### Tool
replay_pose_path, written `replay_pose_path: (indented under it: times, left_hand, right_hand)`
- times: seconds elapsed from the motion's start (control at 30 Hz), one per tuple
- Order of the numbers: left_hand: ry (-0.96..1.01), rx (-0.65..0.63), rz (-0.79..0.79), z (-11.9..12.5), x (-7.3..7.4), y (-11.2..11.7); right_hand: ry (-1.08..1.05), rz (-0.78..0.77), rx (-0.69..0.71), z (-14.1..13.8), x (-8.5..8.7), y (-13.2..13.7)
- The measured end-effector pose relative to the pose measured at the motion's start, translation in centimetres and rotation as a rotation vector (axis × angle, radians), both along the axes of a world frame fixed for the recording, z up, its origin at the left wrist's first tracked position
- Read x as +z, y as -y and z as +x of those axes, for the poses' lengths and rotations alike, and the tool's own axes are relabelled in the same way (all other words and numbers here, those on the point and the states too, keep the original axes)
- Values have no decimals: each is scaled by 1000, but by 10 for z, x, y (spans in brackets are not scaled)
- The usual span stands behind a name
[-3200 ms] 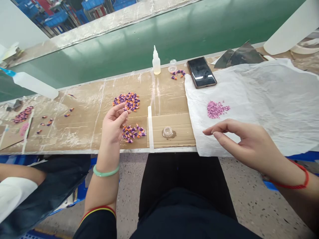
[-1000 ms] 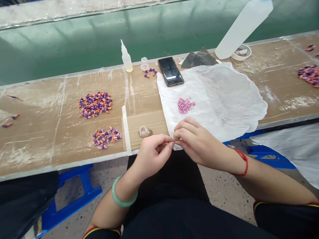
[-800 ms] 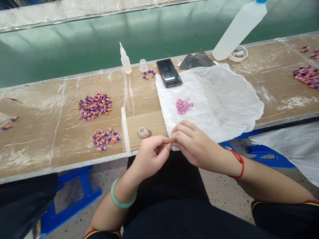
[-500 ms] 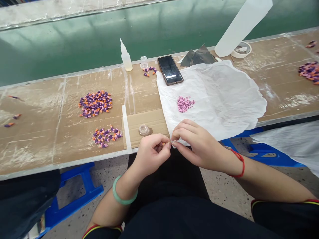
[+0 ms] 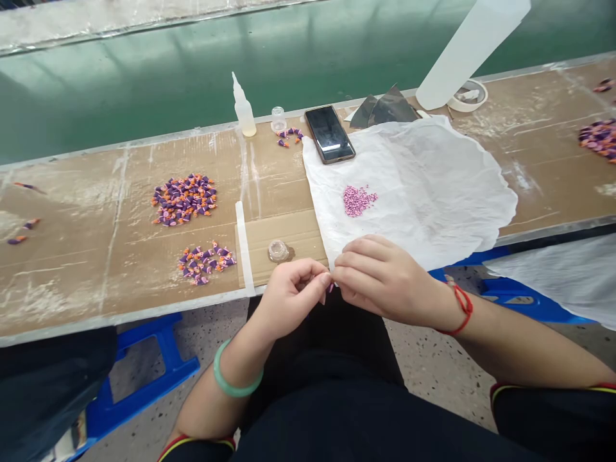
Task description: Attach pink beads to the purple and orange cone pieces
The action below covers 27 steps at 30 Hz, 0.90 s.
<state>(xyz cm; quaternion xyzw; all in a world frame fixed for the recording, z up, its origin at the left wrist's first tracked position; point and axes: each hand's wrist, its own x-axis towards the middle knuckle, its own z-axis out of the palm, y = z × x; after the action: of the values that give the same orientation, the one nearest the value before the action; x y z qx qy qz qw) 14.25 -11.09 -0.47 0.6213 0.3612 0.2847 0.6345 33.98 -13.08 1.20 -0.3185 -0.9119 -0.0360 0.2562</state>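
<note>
Purple piece (image 5: 330, 288) now peeks below left hand (image 5: 289, 296), fingers (image 5: 316, 288) pinching it, while right hand (image 5: 382, 280), apart earlier, meets it, grip hidden

Worn on the head — facing forward and steeply down, out over the person's torso (image 5: 337, 417) at six o'clock. Aimed across the worktable (image 5: 269, 173) to the green panel (image 5: 269, 70) at twelve. Rolled slightly, tilting the near table edge (image 5: 144, 311) upward from between eight and nine round to three. Near enough for a plain view of the left hand (image 5: 289, 298) at half past six and the right hand (image 5: 389, 279) at four, too far for fine detail between them. Wide in reach — down to a blue stool (image 5: 166, 346) at eight, up to a tall white bottle (image 5: 474, 51) at two, cropped on top.
</note>
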Motion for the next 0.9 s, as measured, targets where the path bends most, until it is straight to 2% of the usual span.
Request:
replay_pose_path:
  times: [0.13, 0.2, 0.23, 0.3, 0.37, 0.43, 0.53, 0.63, 0.8, 0.9]
  left_hand:
    - [4, 27, -106, 0, -2, 0]
    - [1, 53, -107, 0, -4, 1]
    - [-2, 71, -87, 0, -4, 2]
    - [-20, 110, 14, -1, -5, 4]
    - [-51, 147, 176, -2, -5, 6]
    - [-86, 173, 357, -3, -4, 7]
    - [-112, 187, 576, -4, -4, 7]
    - [-103, 185, 690, -4, -6, 7]
    - [-95, 177, 687, -2, -6, 6]
    - [-54, 167, 550, -6, -4, 8]
  right_hand:
    - [65, 146, 48, -1, 2, 0]
    - [-4, 111, 36, -3, 1, 0]
    - [-73, 46, 18, -4, 1, 0]
    - [-249, -166, -29, -7, 0, 1]
    - [-407, -393, -79, -8, 0, 2]
    - [-483, -554, -120, -8, 0, 3]
    - [-511, -672, -140, -8, 1, 3]
    - [-521, -700, -128, -9, 1, 3]
    - [-518, -684, -131, -11, -1, 4]
    - [-519, -684, -114, -12, 1, 3]
